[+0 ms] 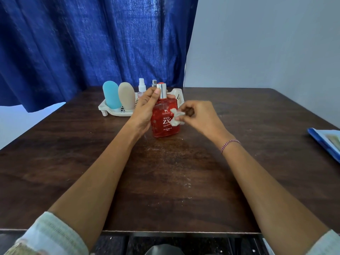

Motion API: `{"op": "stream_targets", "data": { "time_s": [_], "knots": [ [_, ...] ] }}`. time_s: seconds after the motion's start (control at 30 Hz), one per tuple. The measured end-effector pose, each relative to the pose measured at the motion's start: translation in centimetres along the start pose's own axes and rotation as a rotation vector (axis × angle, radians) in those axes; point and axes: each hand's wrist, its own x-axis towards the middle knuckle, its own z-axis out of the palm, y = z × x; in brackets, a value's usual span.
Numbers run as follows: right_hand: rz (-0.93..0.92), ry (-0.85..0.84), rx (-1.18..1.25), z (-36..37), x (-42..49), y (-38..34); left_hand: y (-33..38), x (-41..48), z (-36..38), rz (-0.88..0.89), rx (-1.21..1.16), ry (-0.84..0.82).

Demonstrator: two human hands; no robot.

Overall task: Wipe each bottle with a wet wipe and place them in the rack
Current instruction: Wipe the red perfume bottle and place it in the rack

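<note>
A red perfume bottle [164, 124] with a silver cap stands upright on the dark wooden table [165, 172]. My left hand [147, 107] grips its left side and neck. My right hand [198, 116] pinches a crumpled white wet wipe [176, 117] against the bottle's right front face. Behind them the white plastic rack [103, 107] holds a blue bottle [111, 94], a beige bottle [126, 95], a small clear spray bottle [141, 87] and another small bottle [154, 83], partly hidden by my left hand.
A blue curtain [92, 43] hangs behind the table, with a grey wall to its right. A blue folder with papers [325, 140] lies at the table's right edge. The table's front edge runs along the bottom of the view.
</note>
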Motion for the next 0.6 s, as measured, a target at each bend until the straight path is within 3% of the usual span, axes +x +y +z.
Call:
{"op": "stream_targets", "data": {
  "time_s": [0.07, 0.17, 0.43, 0.5, 0.6],
  "knots": [
    [-0.017, 0.155, 0.005, -0.28, 0.11, -0.05, 0.01, 0.01, 0.05, -0.015, 0.006, -0.017],
    [-0.008, 0.182, 0.020, -0.27, 0.08, 0.02, -0.09, 0.00, 0.17, -0.016, 0.009, -0.034],
    [0.103, -0.252, 0.115, -0.94, -0.37, 0.40, -0.08, -0.15, 0.17, -0.004, 0.002, 0.003],
    [0.072, -0.202, 0.044, -0.89, -0.27, 0.42, -0.09, -0.13, 0.16, -0.005, 0.004, 0.000],
    [0.044, 0.056, 0.053, -0.59, 0.07, 0.32, -0.03, -0.14, 0.25, -0.014, -0.005, -0.025]
  ]
}}
